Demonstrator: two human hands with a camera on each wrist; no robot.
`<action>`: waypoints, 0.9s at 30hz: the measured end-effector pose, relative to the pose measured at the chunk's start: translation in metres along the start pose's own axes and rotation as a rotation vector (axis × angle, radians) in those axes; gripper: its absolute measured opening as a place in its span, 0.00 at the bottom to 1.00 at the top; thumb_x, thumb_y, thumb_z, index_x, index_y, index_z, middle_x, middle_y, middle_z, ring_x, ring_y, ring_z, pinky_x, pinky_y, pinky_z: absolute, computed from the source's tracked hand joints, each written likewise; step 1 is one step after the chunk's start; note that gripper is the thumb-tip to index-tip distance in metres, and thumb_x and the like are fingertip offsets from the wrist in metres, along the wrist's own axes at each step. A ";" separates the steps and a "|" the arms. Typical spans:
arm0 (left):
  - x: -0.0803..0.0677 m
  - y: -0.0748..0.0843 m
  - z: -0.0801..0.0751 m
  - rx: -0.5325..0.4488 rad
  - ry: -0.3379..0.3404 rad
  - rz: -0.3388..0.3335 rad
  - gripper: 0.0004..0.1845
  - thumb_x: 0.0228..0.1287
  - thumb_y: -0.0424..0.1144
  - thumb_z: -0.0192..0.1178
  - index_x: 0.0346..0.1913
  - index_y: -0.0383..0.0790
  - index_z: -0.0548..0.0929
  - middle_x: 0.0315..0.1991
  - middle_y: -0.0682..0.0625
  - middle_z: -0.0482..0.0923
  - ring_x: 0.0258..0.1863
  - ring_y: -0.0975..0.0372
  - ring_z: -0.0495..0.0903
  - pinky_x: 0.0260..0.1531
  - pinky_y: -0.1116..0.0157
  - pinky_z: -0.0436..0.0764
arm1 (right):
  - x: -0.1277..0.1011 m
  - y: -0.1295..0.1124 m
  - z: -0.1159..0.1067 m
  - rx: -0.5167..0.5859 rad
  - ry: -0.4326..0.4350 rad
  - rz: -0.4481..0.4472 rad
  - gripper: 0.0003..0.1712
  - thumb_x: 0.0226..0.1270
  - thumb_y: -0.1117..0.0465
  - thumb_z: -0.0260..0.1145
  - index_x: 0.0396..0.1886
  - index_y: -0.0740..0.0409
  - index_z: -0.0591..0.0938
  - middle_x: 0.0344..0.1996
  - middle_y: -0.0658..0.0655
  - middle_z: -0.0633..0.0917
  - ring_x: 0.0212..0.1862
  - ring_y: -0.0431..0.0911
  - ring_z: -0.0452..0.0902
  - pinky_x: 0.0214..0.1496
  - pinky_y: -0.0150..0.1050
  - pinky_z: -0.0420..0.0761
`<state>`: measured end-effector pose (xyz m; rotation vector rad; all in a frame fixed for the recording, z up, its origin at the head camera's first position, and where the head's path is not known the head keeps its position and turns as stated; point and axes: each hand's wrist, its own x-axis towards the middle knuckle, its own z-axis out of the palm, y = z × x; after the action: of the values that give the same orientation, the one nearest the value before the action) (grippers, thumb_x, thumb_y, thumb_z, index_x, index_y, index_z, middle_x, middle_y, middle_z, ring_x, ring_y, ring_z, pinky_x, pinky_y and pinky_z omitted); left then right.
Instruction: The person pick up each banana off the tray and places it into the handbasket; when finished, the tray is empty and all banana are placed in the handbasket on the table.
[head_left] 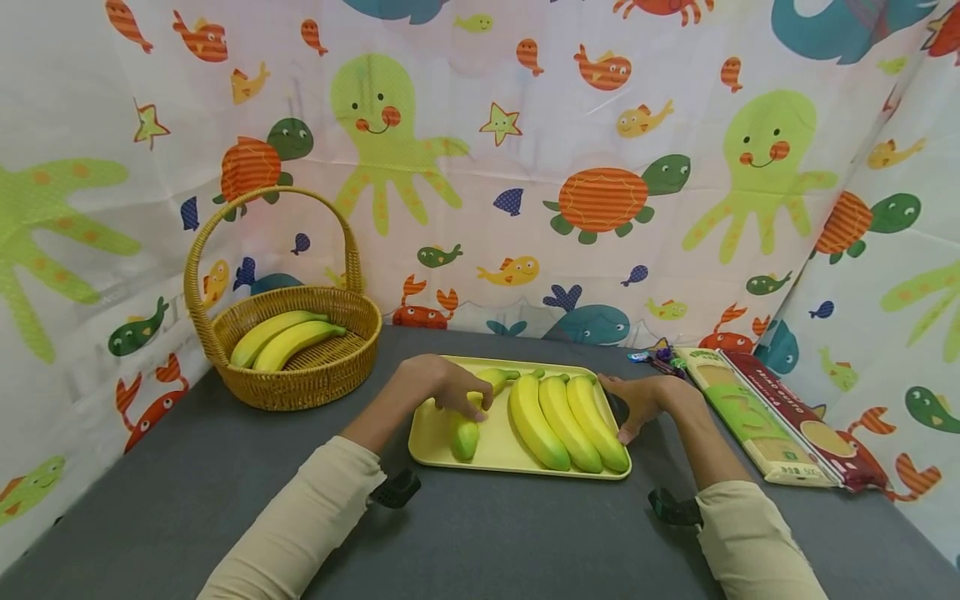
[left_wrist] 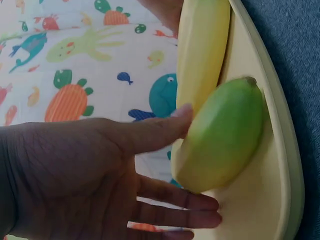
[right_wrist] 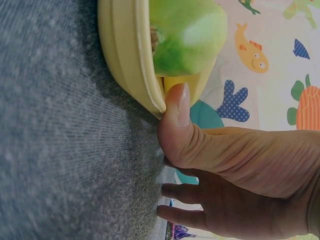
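Brightness: even, soft and bright in the head view; no hard glare.
Shadows: faint, under the tray (head_left: pixel 517 471) and basket (head_left: pixel 292 367) on the worktop (head_left: pixel 480 533).
Distortion: wide lens bends the curtain (head_left: pixel 525 125) at the head view's edges.
Focus: wrist views are very close; the left hand (left_wrist: pixel 85 185) looks dim and soft, the curtain behind blurred.
Sheen: mild highlight on the bananas (head_left: pixel 566 421).

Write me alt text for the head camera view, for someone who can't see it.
A person's left hand grips a greenish banana on a yellow tray holding three more bananas, while the right hand rests at the tray's edge. A wicker basket with two bananas stands to the left on the grey table.
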<state>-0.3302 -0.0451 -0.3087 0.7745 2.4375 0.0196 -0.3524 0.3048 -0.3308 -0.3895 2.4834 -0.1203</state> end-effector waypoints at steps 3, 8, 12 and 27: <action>0.000 -0.009 -0.002 -0.045 0.003 0.047 0.08 0.80 0.54 0.54 0.54 0.59 0.76 0.42 0.51 0.75 0.35 0.56 0.78 0.38 0.61 0.73 | 0.000 0.000 0.001 0.001 0.001 -0.002 0.80 0.52 0.39 0.81 0.85 0.64 0.37 0.82 0.77 0.37 0.82 0.77 0.34 0.79 0.74 0.51; -0.026 -0.031 -0.022 -0.051 0.093 0.154 0.09 0.82 0.47 0.53 0.57 0.51 0.75 0.48 0.50 0.74 0.38 0.61 0.71 0.40 0.64 0.70 | -0.001 -0.001 0.000 -0.005 -0.001 0.002 0.81 0.51 0.37 0.81 0.85 0.63 0.37 0.82 0.77 0.37 0.82 0.77 0.34 0.78 0.75 0.51; -0.060 -0.057 -0.035 -0.073 0.251 0.148 0.15 0.82 0.43 0.53 0.65 0.48 0.74 0.68 0.42 0.73 0.52 0.55 0.75 0.54 0.55 0.75 | -0.002 0.000 -0.001 -0.009 0.001 0.002 0.81 0.51 0.37 0.81 0.85 0.63 0.37 0.82 0.76 0.37 0.82 0.77 0.34 0.78 0.75 0.50; -0.129 -0.164 -0.014 -0.248 0.549 -0.155 0.30 0.78 0.33 0.54 0.78 0.40 0.61 0.74 0.25 0.62 0.63 0.36 0.72 0.59 0.38 0.75 | 0.051 0.058 0.005 -0.043 0.000 -0.061 0.83 0.49 0.30 0.78 0.87 0.51 0.33 0.84 0.71 0.35 0.83 0.75 0.34 0.75 0.77 0.52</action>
<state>-0.3377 -0.2476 -0.2597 0.5114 2.9236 0.5273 -0.4029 0.3445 -0.3738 -0.4829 2.4779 -0.0917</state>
